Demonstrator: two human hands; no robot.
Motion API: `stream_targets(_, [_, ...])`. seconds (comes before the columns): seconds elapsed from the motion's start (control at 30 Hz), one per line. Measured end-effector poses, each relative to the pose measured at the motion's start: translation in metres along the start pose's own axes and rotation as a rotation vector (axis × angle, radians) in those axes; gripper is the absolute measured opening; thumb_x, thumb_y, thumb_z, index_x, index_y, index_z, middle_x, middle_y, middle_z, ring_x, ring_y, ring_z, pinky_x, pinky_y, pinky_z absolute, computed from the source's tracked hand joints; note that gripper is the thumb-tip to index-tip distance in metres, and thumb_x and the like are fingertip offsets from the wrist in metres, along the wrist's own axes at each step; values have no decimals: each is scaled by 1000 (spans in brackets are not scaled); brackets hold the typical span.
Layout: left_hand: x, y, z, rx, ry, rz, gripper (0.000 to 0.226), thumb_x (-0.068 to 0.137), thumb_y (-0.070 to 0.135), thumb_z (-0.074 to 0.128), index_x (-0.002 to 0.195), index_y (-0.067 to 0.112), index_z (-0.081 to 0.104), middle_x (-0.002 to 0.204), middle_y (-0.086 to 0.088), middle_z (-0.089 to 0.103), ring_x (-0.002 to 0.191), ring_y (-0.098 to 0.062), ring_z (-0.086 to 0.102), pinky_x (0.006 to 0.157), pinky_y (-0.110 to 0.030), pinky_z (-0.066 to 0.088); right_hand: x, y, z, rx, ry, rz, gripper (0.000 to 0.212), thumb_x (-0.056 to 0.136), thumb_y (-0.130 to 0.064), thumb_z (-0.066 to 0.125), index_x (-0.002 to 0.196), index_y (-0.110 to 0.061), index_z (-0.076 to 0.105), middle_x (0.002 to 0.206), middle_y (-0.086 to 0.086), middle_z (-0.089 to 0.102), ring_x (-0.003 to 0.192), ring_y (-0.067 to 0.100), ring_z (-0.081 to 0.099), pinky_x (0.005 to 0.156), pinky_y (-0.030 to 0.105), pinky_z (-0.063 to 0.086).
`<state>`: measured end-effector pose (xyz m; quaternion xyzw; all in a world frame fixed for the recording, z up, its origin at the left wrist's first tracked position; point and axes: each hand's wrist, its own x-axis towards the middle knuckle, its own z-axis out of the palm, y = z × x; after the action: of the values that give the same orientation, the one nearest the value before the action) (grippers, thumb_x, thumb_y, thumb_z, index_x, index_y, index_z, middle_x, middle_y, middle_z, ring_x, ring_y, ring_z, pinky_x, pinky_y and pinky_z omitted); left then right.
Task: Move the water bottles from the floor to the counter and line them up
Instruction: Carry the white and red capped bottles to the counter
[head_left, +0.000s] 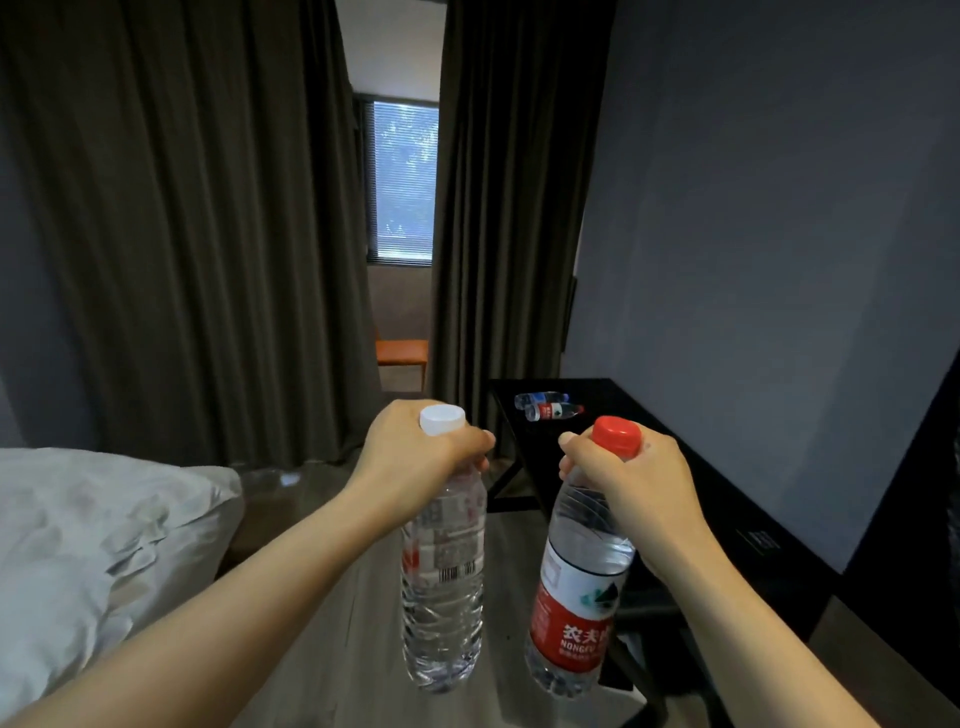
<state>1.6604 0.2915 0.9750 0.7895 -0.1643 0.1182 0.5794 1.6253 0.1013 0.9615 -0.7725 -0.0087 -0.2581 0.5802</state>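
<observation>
A white-cap bottle (444, 571) is gripped upright in the left hand (415, 452), a red-cap bottle (576, 597) in the right hand (623, 473); the table (649, 410) lies at one o'clock, nearer the right.

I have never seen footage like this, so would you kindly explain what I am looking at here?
There is no machine: a person wears a wide-angle camera on the head, looking forward and down, so you see what they see. The left hand grips a white-capped bottle by its neck; the right hand grips a red-capped bottle the same way. Ahead on the right, a black counter carries two more bottles, lying on their sides. A bed with white bedding is on the left.
</observation>
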Motion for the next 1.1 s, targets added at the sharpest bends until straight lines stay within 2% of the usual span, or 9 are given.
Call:
stream_targets(0.17, [77, -29, 24, 39, -17, -8, 26, 74, 22, 72, 55, 5, 67, 51, -4, 63, 47, -8, 53, 52, -23, 41, 74, 40, 12, 3, 10, 14, 27, 78, -23, 71, 64, -2, 64, 63, 11, 67, 68, 29, 66, 67, 41, 55])
stream_targets(0.33, [145, -59, 46, 11, -26, -40, 24, 75, 19, 72, 57, 4, 67, 55, -6, 67, 50, -10, 56, 53, -26, 42, 140, 77, 23, -4, 20, 15, 32, 78, -25, 70, 67, 4, 61, 67, 17, 66, 67, 30, 64, 56, 24, 49])
stream_targets(0.47, [195, -86, 62, 23, -50, -32, 24, 74, 17, 72, 53, 5, 67, 52, -2, 65, 48, -5, 55, 49, -18, 41, 185, 108, 35, -21, 24, 46, 30, 78, -26, 70, 67, 1, 63, 65, 14, 67, 59, 20, 63, 51, 17, 46])
stream_targets(0.63, [267, -129, 75, -11, -93, -62, 26, 73, 17, 73, 48, 15, 66, 53, 1, 67, 49, -5, 59, 49, -15, 42, 244, 146, 58, -13, 57, 101, 29, 79, -24, 71, 69, 3, 63, 65, 13, 66, 55, 12, 61, 51, 15, 47])
stream_targets(0.8, [346, -169, 82, -53, -156, -57, 25, 74, 14, 73, 50, 11, 66, 51, 3, 66, 48, -2, 58, 48, -11, 40, 308, 176, 87, -49, 116, 161, 26, 79, -21, 71, 66, 0, 63, 64, 12, 67, 52, 9, 61, 49, 14, 48])
stream_targets(0.9, [393, -189, 87, -58, -217, -69, 21, 74, 14, 72, 55, 7, 68, 53, 3, 67, 48, -1, 58, 48, -9, 40, 343, 193, 103, -89, 162, 196, 27, 78, -23, 71, 67, 0, 63, 64, 11, 67, 52, 11, 60, 51, 18, 49])
stream_targets(1.1, [473, -229, 112, -47, -293, -80, 18, 73, 16, 72, 58, 7, 68, 52, 5, 67, 47, -3, 57, 47, -14, 40, 407, 233, 119, -121, 236, 218, 33, 79, -23, 71, 70, 7, 61, 66, 15, 66, 59, 22, 63, 50, 14, 48])
